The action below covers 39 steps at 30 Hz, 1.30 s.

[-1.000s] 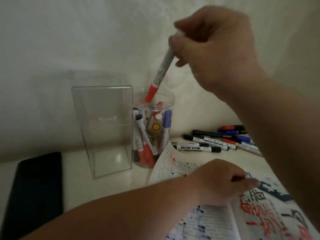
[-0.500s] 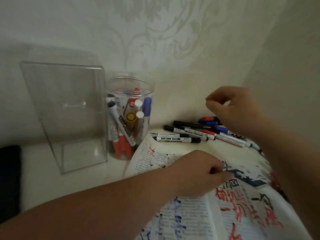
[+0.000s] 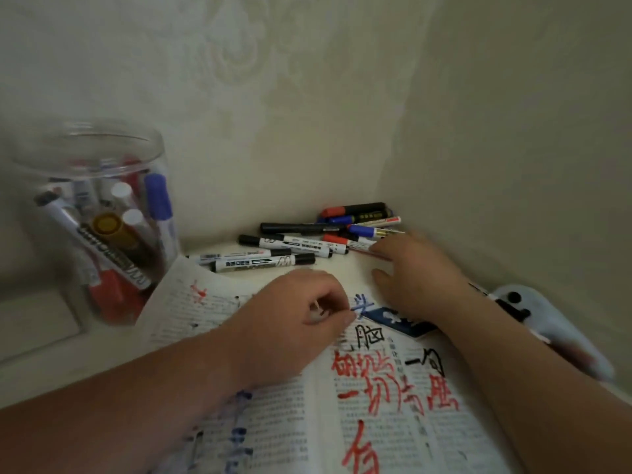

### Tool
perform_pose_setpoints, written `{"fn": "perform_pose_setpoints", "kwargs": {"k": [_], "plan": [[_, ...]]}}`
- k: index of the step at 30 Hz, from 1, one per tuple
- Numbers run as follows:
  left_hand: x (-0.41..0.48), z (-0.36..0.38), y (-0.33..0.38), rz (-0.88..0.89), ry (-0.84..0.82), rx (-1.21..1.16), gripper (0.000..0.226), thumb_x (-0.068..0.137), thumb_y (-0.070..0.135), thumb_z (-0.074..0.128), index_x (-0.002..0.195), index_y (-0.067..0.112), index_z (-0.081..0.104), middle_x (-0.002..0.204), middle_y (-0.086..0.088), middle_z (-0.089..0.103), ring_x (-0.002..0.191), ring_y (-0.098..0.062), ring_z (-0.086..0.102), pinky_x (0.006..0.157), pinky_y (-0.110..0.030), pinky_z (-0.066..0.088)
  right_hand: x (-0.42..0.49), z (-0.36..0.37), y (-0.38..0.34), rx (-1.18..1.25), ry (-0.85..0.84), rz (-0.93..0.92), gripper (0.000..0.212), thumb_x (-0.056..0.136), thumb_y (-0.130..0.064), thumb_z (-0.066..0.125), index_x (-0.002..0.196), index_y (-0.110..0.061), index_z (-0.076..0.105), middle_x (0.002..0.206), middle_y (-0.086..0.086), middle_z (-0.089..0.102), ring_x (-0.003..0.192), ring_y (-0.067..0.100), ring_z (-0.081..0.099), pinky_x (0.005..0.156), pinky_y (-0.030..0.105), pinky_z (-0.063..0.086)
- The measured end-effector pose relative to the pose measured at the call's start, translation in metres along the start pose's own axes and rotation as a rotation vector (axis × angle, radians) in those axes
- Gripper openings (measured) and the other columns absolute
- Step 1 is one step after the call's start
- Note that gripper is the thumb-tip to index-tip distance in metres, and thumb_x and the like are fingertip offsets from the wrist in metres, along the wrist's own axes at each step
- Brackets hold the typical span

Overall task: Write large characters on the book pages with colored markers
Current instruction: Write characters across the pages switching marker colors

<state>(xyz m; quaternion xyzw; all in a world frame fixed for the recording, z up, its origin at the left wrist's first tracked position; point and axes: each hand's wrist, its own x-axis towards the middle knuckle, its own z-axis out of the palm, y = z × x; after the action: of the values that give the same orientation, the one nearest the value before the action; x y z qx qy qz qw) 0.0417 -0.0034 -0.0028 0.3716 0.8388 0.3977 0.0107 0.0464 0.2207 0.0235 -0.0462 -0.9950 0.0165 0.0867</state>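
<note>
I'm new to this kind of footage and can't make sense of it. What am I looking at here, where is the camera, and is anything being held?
There is no machine: these are a person's two bare hands, filmed by a wide-angle camera worn on the head, looking down. On the table lies an open book with big red, black and blue characters written over its print. Behind it lie loose markers, and at the left stands a clear jar holding more. The right hand reaches out, its fingers touching the loose markers but not gripping one yet. The left hand rests curled on the book; whether it pinches anything is too blurred to tell.
</note>
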Motion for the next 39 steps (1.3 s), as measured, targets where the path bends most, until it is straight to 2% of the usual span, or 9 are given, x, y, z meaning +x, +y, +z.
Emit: {"fn": "perform_pose_setpoints", "kwargs": {"k": [4, 9, 15, 19, 23, 28, 31, 33, 39], "plan": [[0.011, -0.004, -0.017, 0.035, 0.310, 0.347, 0.025, 0.092, 0.030, 0.065, 0.116, 0.026, 0.064, 0.114, 0.012, 0.057, 0.111, -0.010, 0.049, 0.097, -0.030, 0.041, 0.000, 0.005, 0.001, 0.009, 0.040, -0.075, 0.038, 0.096, -0.031, 0.058, 0.133, -0.027, 0.062, 0.134, -0.002, 0.062, 0.126, 0.020, 0.046, 0.103, 0.036, 0.042], [0.016, -0.009, -0.025, -0.238, 0.178, 0.566, 0.044, 0.095, 0.031, 0.058, 0.138, 0.030, 0.051, 0.133, 0.004, 0.054, 0.125, -0.023, 0.047, 0.105, -0.044, 0.033, -0.002, 0.005, 0.009, 0.120, 0.028, -0.164, 0.029, 0.099, -0.030, 0.058, 0.127, -0.027, 0.067, 0.130, -0.006, 0.063, 0.126, 0.014, 0.047, 0.106, 0.037, 0.042], [0.019, -0.005, -0.031, -0.155, 0.240, 0.616, 0.031, 0.094, 0.030, 0.062, 0.124, 0.031, 0.065, 0.112, 0.007, 0.051, 0.113, -0.019, 0.041, 0.089, -0.037, 0.021, -0.016, 0.001, -0.002, 0.264, 0.145, -0.268, 0.022, 0.095, -0.032, 0.065, 0.116, -0.030, 0.071, 0.110, -0.011, 0.065, 0.106, 0.009, 0.056, 0.091, 0.038, 0.051], [0.017, -0.011, -0.022, 0.096, 0.412, 0.569, 0.016, 0.089, 0.031, 0.067, 0.101, 0.024, 0.074, 0.096, 0.005, 0.044, 0.092, -0.016, 0.039, 0.080, -0.033, 0.024, -0.028, -0.009, -0.016, 0.349, -0.008, -0.275, 0.027, 0.095, -0.032, 0.066, 0.122, -0.039, 0.065, 0.096, -0.026, 0.062, 0.086, 0.003, 0.059, 0.079, 0.028, 0.052], [0.006, -0.014, 0.002, 0.372, 0.471, 0.214, 0.016, 0.095, 0.018, 0.066, 0.109, 0.014, 0.071, 0.092, 0.004, 0.050, 0.080, -0.005, 0.052, 0.075, -0.015, 0.040, -0.033, -0.011, -0.019, 0.794, -0.112, -0.092, 0.028, 0.093, -0.023, 0.072, 0.115, -0.034, 0.059, 0.079, -0.004, 0.074, 0.065, 0.014, 0.064, 0.059, 0.030, 0.050], [0.002, -0.005, 0.006, 0.348, 0.469, 0.004, 0.014, 0.090, 0.020, 0.072, 0.102, 0.016, 0.066, 0.090, 0.008, 0.066, 0.088, -0.002, 0.062, 0.080, -0.010, 0.046, -0.033, -0.013, -0.020, 1.741, -0.465, 0.113, 0.021, 0.082, -0.018, 0.064, 0.100, -0.011, 0.056, 0.076, 0.023, 0.067, 0.049, 0.022, 0.051, 0.035, 0.016, 0.026], [0.003, -0.004, 0.000, 0.219, 0.439, -0.082, 0.014, 0.086, 0.020, 0.079, 0.094, 0.022, 0.067, 0.091, 0.013, 0.071, 0.085, -0.004, 0.069, 0.076, -0.023, 0.055, -0.030, -0.008, -0.025, 1.793, -0.215, 0.180, 0.041, 0.089, -0.008, 0.069, 0.127, -0.009, 0.052, 0.077, 0.016, 0.067, 0.052, 0.019, 0.054, 0.036, 0.020, 0.028], [0.005, -0.002, -0.003, 0.129, 0.370, -0.050, 0.020, 0.089, 0.021, 0.076, 0.093, 0.034, 0.062, 0.092, 0.018, 0.071, 0.086, 0.001, 0.067, 0.075, -0.018, 0.052, -0.030, -0.006, -0.027, 1.727, 0.060, 0.179, 0.051, 0.091, 0.001, 0.068, 0.136, -0.012, 0.048, 0.067, 0.010, 0.061, 0.049, 0.018, 0.052, 0.039, 0.022, 0.031], [0.006, 0.001, 0.003, 0.219, 0.115, 0.045, 0.027, 0.106, 0.022, 0.044, 0.130, 0.033, 0.049, 0.101, 0.026, 0.057, 0.097, 0.008, 0.054, 0.078, -0.009, 0.036, -0.039, -0.014, -0.035, 1.514, 0.191, -0.140, 0.011, 0.084, -0.003, 0.078, 0.089, -0.005, 0.068, 0.070, 0.014, 0.066, 0.053, 0.025, 0.057, 0.053, 0.031, 0.049]]}}
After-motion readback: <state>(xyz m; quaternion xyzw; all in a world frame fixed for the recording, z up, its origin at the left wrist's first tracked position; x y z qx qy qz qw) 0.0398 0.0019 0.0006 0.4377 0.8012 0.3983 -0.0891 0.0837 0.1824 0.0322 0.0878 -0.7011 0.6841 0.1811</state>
